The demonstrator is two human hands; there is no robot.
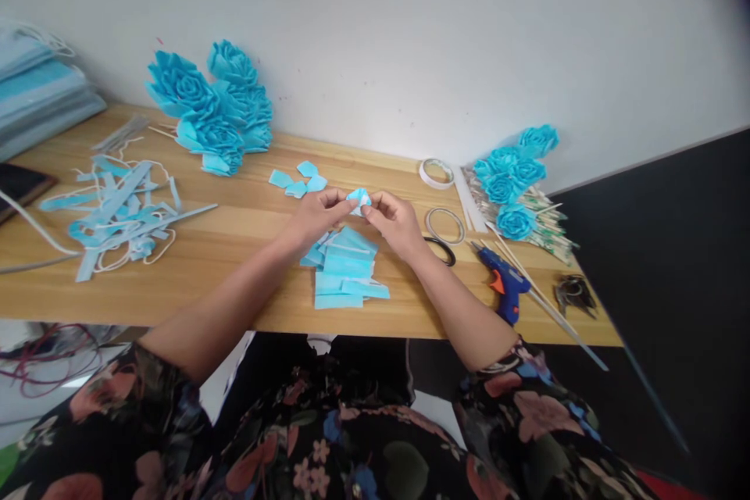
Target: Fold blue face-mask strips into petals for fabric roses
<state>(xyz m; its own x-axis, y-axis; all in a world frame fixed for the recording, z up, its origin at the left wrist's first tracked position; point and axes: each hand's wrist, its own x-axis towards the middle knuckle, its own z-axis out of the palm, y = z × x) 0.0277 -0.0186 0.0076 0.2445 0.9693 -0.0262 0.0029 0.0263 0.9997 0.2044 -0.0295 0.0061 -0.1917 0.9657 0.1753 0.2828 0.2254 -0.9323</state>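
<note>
- The small blue piece (359, 196) is up in the air between the two hands, just above the wooden table (251, 211), beyond the pile of blue strips and sheets (345, 262).
- From where I stand, the left hand (324, 209) has its thumb and forefinger pinched on one side of it, and the right hand (397, 220) pinches the other side the same way.
- I'd judge it next to weightless, soft and limp, a thin cloth-like sheet that creases easily and could tear under a hard pull; perhaps a little slick, though not hard to keep hold of.
- The edges look the best place to take it, with light fingertips, leaving the middle uncrushed. The loose blue cutouts (297, 188) lying beyond the left hand look just as flimsy, so a corner would do for those.
- Its exact shape is hard to make out: the fingertips cover both sides, and a pale patch by the right thumb could be a fold or the underside.
- The curled fingers behind the thumbs are mostly hidden.
- The black ring (451, 254) is partly covered by the right hand and wrist.
- The stack of blue sheets (41, 98) and a dark flat object (20, 186) run out of sight at the left.
</note>
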